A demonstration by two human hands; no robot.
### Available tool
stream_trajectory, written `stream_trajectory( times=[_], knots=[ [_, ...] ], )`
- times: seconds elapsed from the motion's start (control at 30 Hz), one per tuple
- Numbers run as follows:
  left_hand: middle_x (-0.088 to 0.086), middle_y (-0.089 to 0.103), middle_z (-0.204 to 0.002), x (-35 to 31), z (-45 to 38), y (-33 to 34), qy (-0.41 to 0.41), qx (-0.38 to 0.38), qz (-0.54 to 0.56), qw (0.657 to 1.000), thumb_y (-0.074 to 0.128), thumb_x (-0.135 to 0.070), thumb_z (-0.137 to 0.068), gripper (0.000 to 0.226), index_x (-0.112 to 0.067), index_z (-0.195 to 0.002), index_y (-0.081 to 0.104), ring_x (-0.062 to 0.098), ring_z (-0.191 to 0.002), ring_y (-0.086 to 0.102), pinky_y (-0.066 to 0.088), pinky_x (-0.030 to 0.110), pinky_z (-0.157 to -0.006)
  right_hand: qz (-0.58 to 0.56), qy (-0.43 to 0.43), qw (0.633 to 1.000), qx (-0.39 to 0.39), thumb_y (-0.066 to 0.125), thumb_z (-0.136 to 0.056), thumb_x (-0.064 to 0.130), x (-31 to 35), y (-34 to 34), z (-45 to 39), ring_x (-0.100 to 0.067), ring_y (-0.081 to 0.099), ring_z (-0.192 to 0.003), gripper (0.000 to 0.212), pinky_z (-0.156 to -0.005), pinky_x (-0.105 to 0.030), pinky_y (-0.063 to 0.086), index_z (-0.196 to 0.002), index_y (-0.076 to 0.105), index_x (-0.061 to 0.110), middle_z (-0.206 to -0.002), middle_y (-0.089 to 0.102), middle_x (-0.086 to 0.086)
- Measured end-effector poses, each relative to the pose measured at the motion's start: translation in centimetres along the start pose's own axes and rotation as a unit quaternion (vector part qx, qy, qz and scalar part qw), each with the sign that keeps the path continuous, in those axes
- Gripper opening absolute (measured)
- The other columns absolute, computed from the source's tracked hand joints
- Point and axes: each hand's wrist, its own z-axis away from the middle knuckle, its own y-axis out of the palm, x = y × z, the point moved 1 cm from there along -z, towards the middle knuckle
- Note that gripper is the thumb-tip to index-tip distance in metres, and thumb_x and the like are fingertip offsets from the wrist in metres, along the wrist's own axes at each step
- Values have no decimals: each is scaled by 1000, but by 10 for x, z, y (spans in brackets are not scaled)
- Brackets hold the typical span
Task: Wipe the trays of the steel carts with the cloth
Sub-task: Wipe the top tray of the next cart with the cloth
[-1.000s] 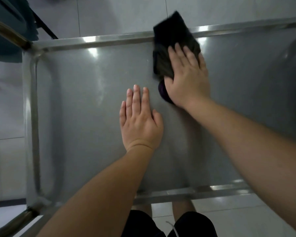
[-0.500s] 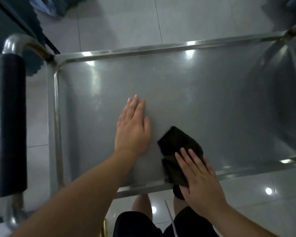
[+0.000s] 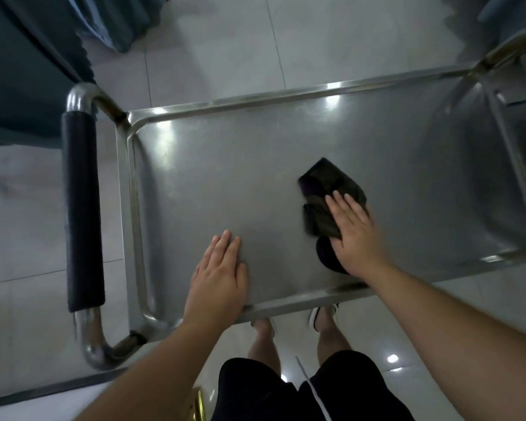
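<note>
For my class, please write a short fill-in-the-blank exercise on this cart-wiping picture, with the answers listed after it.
1. The right hand presses a dark ____ flat on the steel tray.
2. The left hand rests flat near the tray's ____ edge.
3. The cart's handle, with its black grip, is at the person's ____.

Answers: cloth; near; left

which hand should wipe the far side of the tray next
Right. The right hand already presses the cloth flat on the tray, nearer the far rim. The left hand lies flat and bare by the near rim.
</note>
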Motion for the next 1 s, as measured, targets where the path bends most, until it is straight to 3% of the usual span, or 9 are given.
stream_trajectory(
  times=[0.07, 0.13, 0.23, 0.33, 0.5, 0.67, 0.73, 0.83, 1.0],
  knots=[
    [-6, 20, -176, -2, -6, -7, 4, 12, 15, 1000, 42, -36, -112, 55, -23, -165, 36, 12, -162, 10, 6, 28, -128, -23, 179, 983, -40, 51, -99, 29, -40, -4, 33, -27, 22, -158, 72, -127, -52, 21, -165, 26, 17, -171, 26, -5],
    [-2, 25, -174, -3, -9, -17, -7, 28, 35, 999, 44, -33, -112, 53, -18, -162, 42, 16, -161, 17, 9, 28, -128, -52, 366, 927, -65, 50, -104, 34, -73, -13, 60, -29, 18, -158, 71, -127, -51, 20, -166, 20, 14, -173, 20, -8],
    [0, 27, -174, 0, -2, -28, -25, 12, 14, 1000, 44, -35, -111, 51, -19, -160, 45, 21, -159, 23, 16, 35, -129, -60, 446, 892, -32, 47, -104, 51, -80, -19, 82, -29, 17, -158, 80, -127, -52, 19, -166, 16, 10, -173, 16, -10],
    [-1, 24, -175, 0, 14, -31, -32, 13, -9, 999, 42, -38, -111, 52, -22, -160, 44, 21, -160, 21, 15, 36, -128, -62, 390, 919, 5, 54, -98, 58, -39, -11, 94, -28, 12, -159, 94, -128, -50, 15, -166, 12, 8, -174, 11, -12],
    [-4, 17, -176, -10, 47, -20, -38, 56, -5, 998, 38, -42, -111, 55, -25, -163, 36, 18, -161, 16, 15, 36, -128, -14, 195, 979, 64, 47, -105, 44, 47, 11, 118, -23, 8, -160, 80, -129, -45, 13, -167, 8, 14, -175, 6, -6],
    [1, 17, -176, -25, 71, -14, -29, 72, -27, 997, 46, -38, -109, 64, -20, -167, 26, 21, -161, 17, 17, 36, -128, 79, -23, 987, 135, 59, -99, 24, 85, 12, 135, -23, 31, -151, 76, -121, -41, 30, -165, 22, 17, -170, 27, -6],
    [2, 23, -175, -31, 84, -12, -37, 72, -37, 996, 46, -36, -108, 63, -20, -166, 28, 24, -159, 23, 20, 38, -127, 79, -67, 986, 132, 61, -95, 18, 86, 1, 136, -24, 48, -134, 59, -104, -38, 41, -152, 42, 19, -152, 50, -3],
    [4, 40, -166, -43, 108, -7, -61, 74, -39, 995, 46, -33, -106, 61, -20, -164, 33, 26, -149, 39, 30, 39, -122, 73, -91, 980, 161, 56, -91, 13, 83, -24, 140, -27, 57, -113, 31, -78, -36, 37, -121, 56, 21, -118, 65, -3],
    [9, 46, -159, -81, 156, 21, -120, 70, 14, 990, 48, -30, -101, 64, -20, -162, 35, 32, -143, 46, 39, 44, -115, 76, -116, 973, 183, 52, -89, 12, 67, -59, 165, -33, 58, -111, 31, -79, -40, 40, -119, 56, 18, -115, 65, -9]
  ],
)
